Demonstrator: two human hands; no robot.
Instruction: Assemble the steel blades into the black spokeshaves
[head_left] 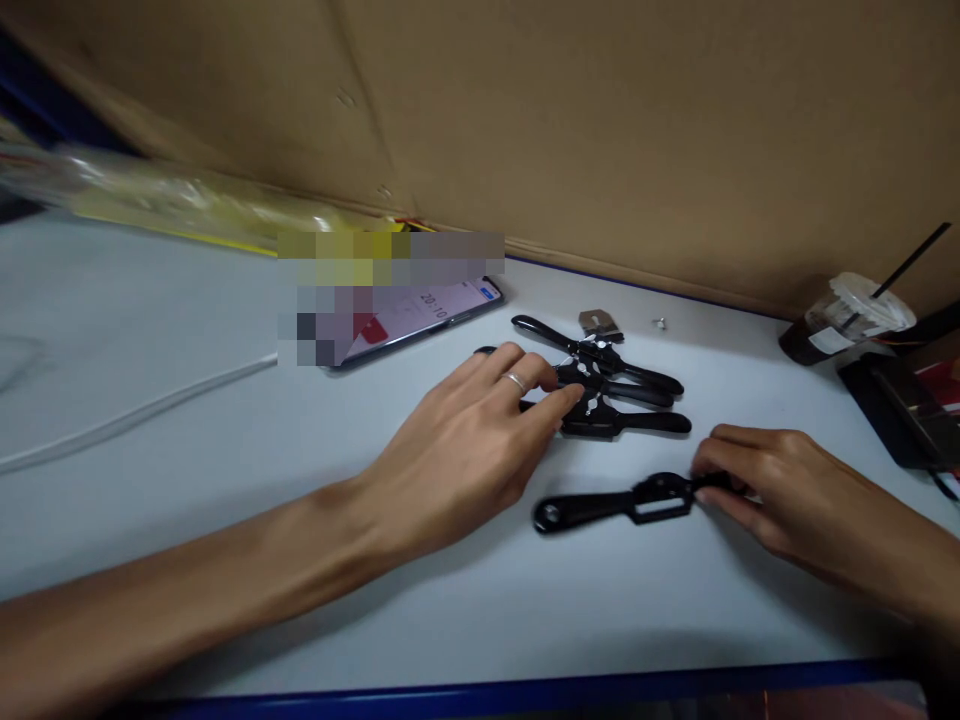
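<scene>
Three black two-handled tools lie close together at the centre right; the rearmost tool (637,376) and the front one (652,422) show best. My left hand (480,440), with a ring on one finger, is over their left ends, its fingers bent down. Whether those fingertips grip a tool is hidden. Nearer the front edge is a separate black tool (592,510) with a slotted middle. My right hand (757,480) pinches its right handle. Behind the group are a flat metal plate (598,325) and a small silver screw (659,323).
A phone (420,320), partly pixelated, lies left of the tools, with a white cable (150,410) further left. Plastic-wrapped yellow material (195,205) lies along the cardboard wall (600,130). A plastic cup (847,320) with a straw and a black object (892,410) stand at right.
</scene>
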